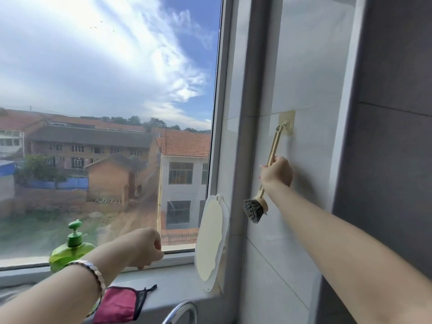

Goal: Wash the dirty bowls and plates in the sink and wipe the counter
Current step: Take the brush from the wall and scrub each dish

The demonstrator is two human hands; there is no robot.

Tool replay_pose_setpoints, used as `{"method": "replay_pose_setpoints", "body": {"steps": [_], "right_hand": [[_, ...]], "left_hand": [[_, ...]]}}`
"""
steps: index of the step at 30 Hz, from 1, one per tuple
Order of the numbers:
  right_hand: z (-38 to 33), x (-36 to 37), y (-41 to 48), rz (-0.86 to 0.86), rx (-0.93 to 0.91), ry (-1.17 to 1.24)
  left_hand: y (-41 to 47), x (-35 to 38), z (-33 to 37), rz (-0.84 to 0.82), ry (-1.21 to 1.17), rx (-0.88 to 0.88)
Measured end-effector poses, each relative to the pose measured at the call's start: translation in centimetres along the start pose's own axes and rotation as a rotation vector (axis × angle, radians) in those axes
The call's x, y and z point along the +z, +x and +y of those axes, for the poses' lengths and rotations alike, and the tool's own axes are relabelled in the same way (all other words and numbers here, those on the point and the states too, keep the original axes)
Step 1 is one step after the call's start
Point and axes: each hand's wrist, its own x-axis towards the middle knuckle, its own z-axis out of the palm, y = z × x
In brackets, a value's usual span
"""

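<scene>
**Right hand on the hanging dish brush**

The right hand (pixel 277 173), arm stretched up and forward, has its fingers wrapped round the cream handle of the dish brush (pixel 254 210). The brush's top loop sits on a hook (pixel 287 125) stuck to the tiled wall (pixel 315 148), grey bristles down. The left hand (pixel 142 247), a bracelet (pixel 93 274) on its wrist, is curled into a loose fist over the window sill (pixel 168 284), with nothing seen in it. Its forearm hides the front of the green pump bottle (pixel 67 251). A red cloth (pixel 119 305) lies on the sill.
</scene>
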Motion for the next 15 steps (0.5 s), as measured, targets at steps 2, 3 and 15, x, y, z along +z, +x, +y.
{"method": "replay_pose_setpoints", "body": {"steps": [2,3,15], "right_hand": [[-0.1,-0.1,-0.1,-0.045,0.019,0.100],[-0.3,-0.2,-0.3,-0.072,0.019,0.141],[-4.3,-1.9,-1.6,-0.182,0.075,0.453]], "left_hand": [[0.2,0.1,0.0,0.006,-0.009,0.014],[0.2,0.1,-0.1,0.003,-0.016,0.018],[-0.2,-0.8,-1.8,0.024,-0.004,0.013]]}}
